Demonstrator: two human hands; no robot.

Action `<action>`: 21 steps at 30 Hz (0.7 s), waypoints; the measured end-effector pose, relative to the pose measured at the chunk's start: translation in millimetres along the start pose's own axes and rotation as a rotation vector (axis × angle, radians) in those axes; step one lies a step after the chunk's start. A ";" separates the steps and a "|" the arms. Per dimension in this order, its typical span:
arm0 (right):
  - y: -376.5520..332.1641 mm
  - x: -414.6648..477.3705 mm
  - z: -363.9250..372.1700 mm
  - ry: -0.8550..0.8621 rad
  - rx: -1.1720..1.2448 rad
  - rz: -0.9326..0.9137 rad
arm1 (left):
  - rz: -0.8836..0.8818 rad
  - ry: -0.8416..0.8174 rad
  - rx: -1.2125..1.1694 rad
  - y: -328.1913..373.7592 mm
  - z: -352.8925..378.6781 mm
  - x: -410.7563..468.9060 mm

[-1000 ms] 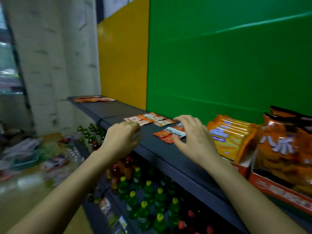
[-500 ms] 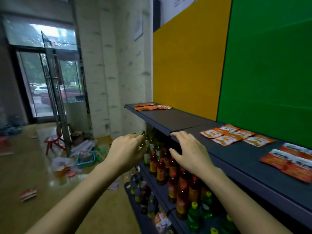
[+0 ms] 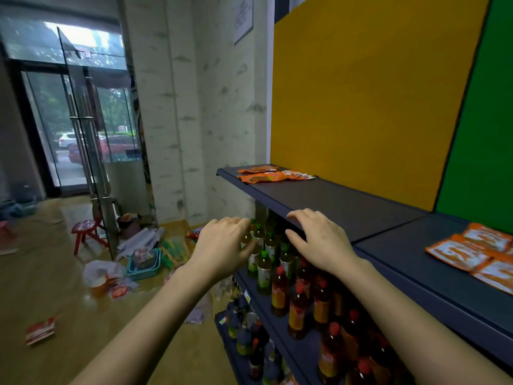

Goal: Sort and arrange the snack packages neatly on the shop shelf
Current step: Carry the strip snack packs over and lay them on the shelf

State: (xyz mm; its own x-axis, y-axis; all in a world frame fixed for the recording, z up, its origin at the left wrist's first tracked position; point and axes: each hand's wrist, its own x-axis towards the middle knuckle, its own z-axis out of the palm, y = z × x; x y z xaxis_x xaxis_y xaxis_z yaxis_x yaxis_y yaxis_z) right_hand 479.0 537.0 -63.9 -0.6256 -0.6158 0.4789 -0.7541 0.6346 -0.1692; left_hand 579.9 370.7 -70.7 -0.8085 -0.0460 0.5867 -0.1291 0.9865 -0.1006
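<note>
The dark shop shelf (image 3: 333, 207) runs from the left end to the lower right. At its far left end lie a few orange snack packets (image 3: 270, 175). More orange-and-white snack packets (image 3: 477, 251) lie flat at the right edge of view. My left hand (image 3: 224, 247) hovers in front of the shelf edge, fingers loosely curled, holding nothing. My right hand (image 3: 319, 240) is over the shelf's front edge with fingers spread and nothing in it. Neither hand touches a packet.
Rows of drink bottles (image 3: 294, 287) fill the lower shelves under my hands. A red stool (image 3: 86, 232), a teal basket (image 3: 144, 262), bags and a red packet (image 3: 40, 330) litter the floor on the left. A glass door (image 3: 83, 129) stands behind.
The view has swung left along the shelf, away from the large bags on the right. Both hands have moved left with it, still holding nothing.
</note>
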 end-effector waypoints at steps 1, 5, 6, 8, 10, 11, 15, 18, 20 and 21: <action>3.4 19.6 9.5 -0.004 0.002 0.004 | -0.008 -0.001 0.002 -10.6 10.2 13.7; 16.0 105.1 42.2 -0.027 0.016 0.024 | -0.030 -0.028 0.006 -55.6 49.5 72.0; 19.2 125.6 50.6 -0.020 0.023 0.033 | -0.026 -0.043 0.021 -67.3 59.7 85.6; 24.9 164.7 69.2 0.006 0.042 0.053 | -0.035 -0.048 0.019 -90.9 80.5 110.2; 28.7 199.4 89.0 0.007 0.063 0.085 | -0.064 -0.031 -0.027 -112.5 99.4 130.7; 29.7 214.9 99.2 -0.007 0.067 0.109 | -0.077 -0.029 -0.052 -122.7 108.4 139.3; 34.4 272.5 136.3 -0.058 0.052 0.237 | -0.084 -0.072 -0.088 -171.4 151.5 170.3; 40.7 313.2 163.0 -0.083 0.065 0.358 | -0.071 -0.076 -0.119 -213.2 183.0 197.2; 45.2 339.4 182.5 -0.104 0.081 0.457 | -0.035 -0.089 -0.151 -239.2 203.4 217.8; 46.7 351.9 191.9 -0.124 0.092 0.511 | -0.012 -0.091 -0.164 -251.8 213.9 228.7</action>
State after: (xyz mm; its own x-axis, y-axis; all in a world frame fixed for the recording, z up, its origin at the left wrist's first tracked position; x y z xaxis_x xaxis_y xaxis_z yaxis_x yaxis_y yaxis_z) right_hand 185.4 260.3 -68.6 -0.9325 -0.2928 0.2113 -0.3578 0.8282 -0.4315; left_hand 304.7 78.2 -83.1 -0.8571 -0.0647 0.5110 -0.0500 0.9978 0.0425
